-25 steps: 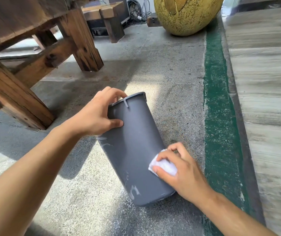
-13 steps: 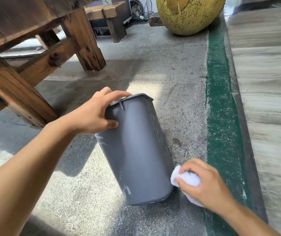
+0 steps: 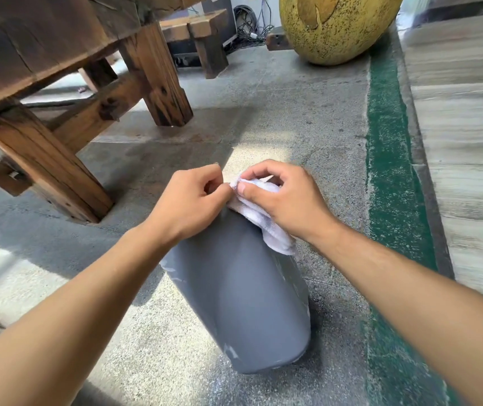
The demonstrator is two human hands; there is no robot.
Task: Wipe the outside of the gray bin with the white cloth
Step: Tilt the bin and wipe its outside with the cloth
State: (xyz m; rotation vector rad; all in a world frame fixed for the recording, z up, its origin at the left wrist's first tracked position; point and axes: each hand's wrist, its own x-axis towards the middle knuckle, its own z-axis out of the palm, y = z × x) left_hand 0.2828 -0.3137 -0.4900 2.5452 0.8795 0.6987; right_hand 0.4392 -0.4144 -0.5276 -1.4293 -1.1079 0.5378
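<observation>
The gray bin (image 3: pixel 243 303) stands on the concrete floor, leaning away from me, with pale smears on its wall. Both hands meet at its top, which they hide. My right hand (image 3: pixel 284 200) holds the white cloth (image 3: pixel 266 221), which is bunched under the fingers and hangs down over the bin's upper right side. My left hand (image 3: pixel 190 200) is closed, its fingertips pinching the cloth's left edge right beside my right thumb.
A heavy wooden table with thick legs (image 3: pixel 67 159) stands to the left. A small wooden bench (image 3: pixel 202 33) and a large yellow speckled round object (image 3: pixel 337 24) sit at the back. A green painted strip (image 3: pixel 389 171) and a raised pale slab (image 3: pixel 462 142) run along the right.
My right hand brought the cloth from the bin's lower right side up to its top. My left hand left its grip on the rim and took the cloth's edge.
</observation>
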